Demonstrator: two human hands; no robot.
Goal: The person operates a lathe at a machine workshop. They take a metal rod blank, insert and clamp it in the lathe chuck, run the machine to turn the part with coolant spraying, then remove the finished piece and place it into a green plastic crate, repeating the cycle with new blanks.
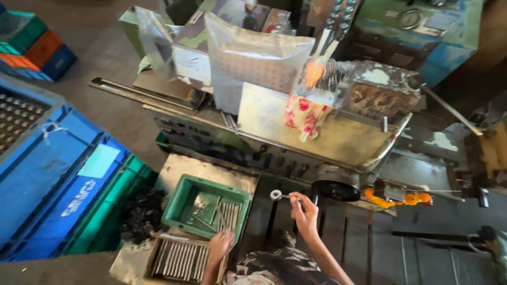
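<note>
Pinched between thumb and fingers, a thin metal rod with a ring-shaped end (279, 196) is held up by the right hand (305, 211) in front of the machine, the ring pointing left and clear of everything around it. Going from the left: stacked blue plastic crates (47, 179) stand at the edge, one with a pale label, and beside them sits a dark heap of metal swarf (141, 214). Next comes a green plastic tray (205, 207) holding flat metal pieces and a few loose rods, and just below it a shallow box of thin metal rods laid side by side (178, 259). The left hand (221, 245) rests at the right edge of that box, touching the rods; whether its fingers have closed on one I cannot tell. Further right is the long steel bed of the grinding machine (327, 140), with a floral cloth (305, 117) draped on it, sparks near the wheel above, a black round handwheel (334, 190) at its front and an orange flower garland (393, 199) to the right. By the look of it, one rod is picked and raised for work or checking while the other hand stays at the stock; moving it on calls for a steady, level pinch.
</note>
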